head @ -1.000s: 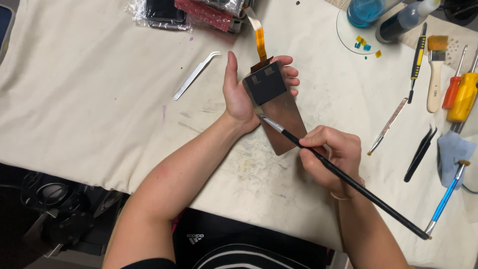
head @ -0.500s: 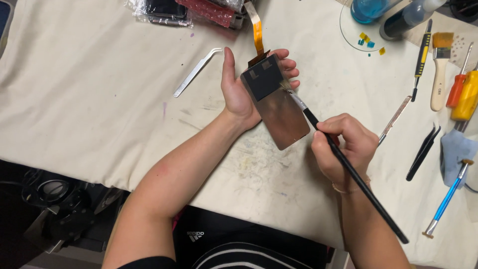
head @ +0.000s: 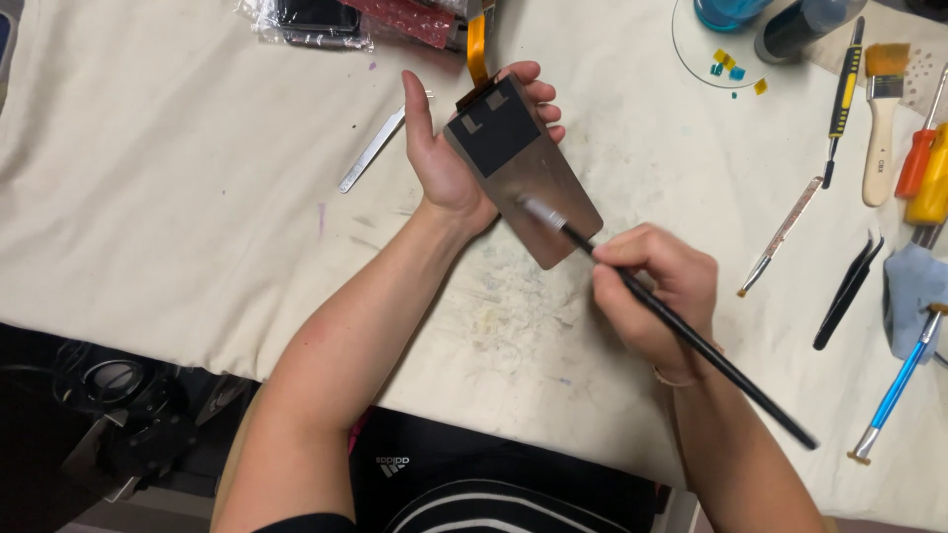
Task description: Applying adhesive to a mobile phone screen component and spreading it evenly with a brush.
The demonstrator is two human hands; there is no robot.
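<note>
From my remote seat I saw metal tweezers (head: pixel 380 148) lying on the cream cloth (head: pixel 148 197) at the left. Next, my left hand (head: pixel 444 148) cupped a flat metal panel (head: pixel 523 173) (dark patch and orange ribbon cable (head: pixel 477 44) at its top end) above the cloth. My right hand (head: pixel 652 291) pinched 1 thin black brush (head: pixel 691 336), its tip touching the panel's bare face.

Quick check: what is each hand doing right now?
Left hand: closed around the flat metal-backed panel, holding it up off the cloth.
Right hand: closed on the thin black brush, tip touching the panel.
</note>
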